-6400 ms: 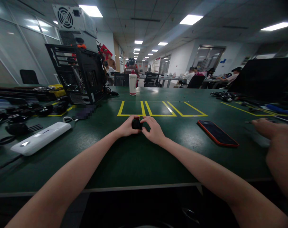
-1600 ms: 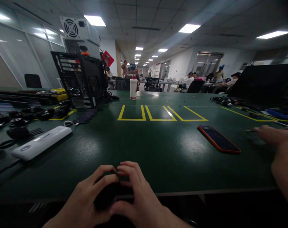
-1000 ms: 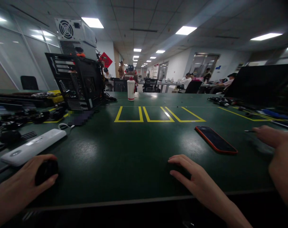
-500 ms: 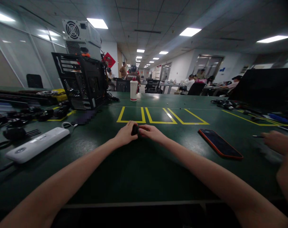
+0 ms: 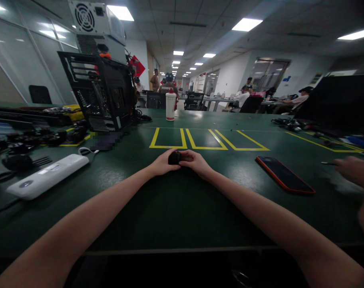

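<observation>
STATUS: TWO-HANDED HOLD ON small rounded black object (image 5: 174, 158)

Reference landmark: row of three yellow tape outlines (image 5: 210, 148) on glossy green tabletop (image 5: 172, 216).

Location of object: just on the near side of the row, in front of its left outline; contact with tabletop, cannot tell.

Bare left hand (image 5: 164, 163): half closed, curled around the object's left side, thumb on the near side.

Bare right hand (image 5: 196, 162): thumb and fingers nearly together, pinching the object's right end.

Right of the row, nearer: flat rectangular phone with dark screen and orange edge (image 5: 285, 175).

Farther right of the row: another person's hand (image 5: 353, 169), blurred, with thin rod (image 5: 328, 163) protruding.

Left of the row, nearer: long white plastic bar (image 5: 50, 176).

Directly beyond the row: upright white cylindrical bottle with red top (image 5: 170, 107).
</observation>
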Tool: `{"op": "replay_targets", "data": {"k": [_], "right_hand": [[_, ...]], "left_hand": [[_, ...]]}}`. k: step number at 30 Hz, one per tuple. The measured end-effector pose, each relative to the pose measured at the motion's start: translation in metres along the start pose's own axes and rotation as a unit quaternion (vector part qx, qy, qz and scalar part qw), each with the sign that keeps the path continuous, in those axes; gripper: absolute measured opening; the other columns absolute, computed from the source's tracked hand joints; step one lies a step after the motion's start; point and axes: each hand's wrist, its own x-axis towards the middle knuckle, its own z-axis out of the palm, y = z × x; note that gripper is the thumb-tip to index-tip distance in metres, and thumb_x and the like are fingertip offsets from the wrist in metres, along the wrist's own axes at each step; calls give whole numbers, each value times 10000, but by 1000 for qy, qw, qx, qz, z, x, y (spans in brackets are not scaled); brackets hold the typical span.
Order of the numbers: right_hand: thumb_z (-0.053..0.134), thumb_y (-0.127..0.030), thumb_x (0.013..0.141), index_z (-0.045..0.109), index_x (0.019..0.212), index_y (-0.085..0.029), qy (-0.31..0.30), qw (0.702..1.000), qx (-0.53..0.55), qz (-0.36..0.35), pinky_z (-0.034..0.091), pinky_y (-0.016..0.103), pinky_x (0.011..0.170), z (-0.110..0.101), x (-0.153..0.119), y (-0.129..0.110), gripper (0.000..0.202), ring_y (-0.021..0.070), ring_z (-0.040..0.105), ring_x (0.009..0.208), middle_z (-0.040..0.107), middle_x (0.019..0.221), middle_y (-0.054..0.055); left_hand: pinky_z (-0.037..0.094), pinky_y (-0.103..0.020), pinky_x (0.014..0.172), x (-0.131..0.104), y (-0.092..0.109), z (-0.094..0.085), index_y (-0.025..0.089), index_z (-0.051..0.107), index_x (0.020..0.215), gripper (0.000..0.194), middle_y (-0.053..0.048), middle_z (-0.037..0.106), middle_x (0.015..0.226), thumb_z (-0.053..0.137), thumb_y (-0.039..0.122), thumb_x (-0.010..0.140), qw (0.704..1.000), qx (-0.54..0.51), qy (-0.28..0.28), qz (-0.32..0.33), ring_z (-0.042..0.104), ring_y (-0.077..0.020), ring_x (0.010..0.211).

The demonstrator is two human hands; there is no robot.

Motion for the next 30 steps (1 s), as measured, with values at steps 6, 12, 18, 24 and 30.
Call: {"op": "replay_targets", "data": {"k": [6,12,18,24,30], "right_hand": [[635,-217,631,554,977,-155,1,1000,23,13,418,336,861,0,-4,-4,360,141,561,901,590,1012,62],[613,-262,656,539,912,-171,36,999,3,9,447,338,794,1,-2,0,282,130,562,815,592,901,39],[612,-192,646,531,978,-168,25,1000,13,-1,421,341,859,2,-3,2,342,137,565,883,580,983,47],[615,-175,637,543,973,-171,15,999,22,-24,412,348,879,1,-3,2,343,142,572,895,581,1002,42],[623,-170,631,551,965,-176,16,999,-1,-32,427,344,851,1,-3,3,342,136,568,858,597,905,26]], "left_hand": [[264,-416,1004,1,-2,2,132,287,1252,731,-130,385,1265,643,253,625,999,-22,10,29,372,-246,1172],[302,-412,974,1,4,3,135,307,1219,660,-123,414,1199,612,220,640,998,16,14,65,410,-242,1115],[303,-438,957,1,7,5,125,303,1202,638,-135,412,1181,597,225,645,996,73,19,56,402,-264,1105],[311,-421,942,-2,6,5,129,279,1215,632,-133,402,1186,578,266,676,991,108,27,79,394,-259,1096],[314,-419,930,-2,5,6,153,275,1219,630,-119,404,1184,577,285,682,989,120,33,82,397,-258,1085]]}}
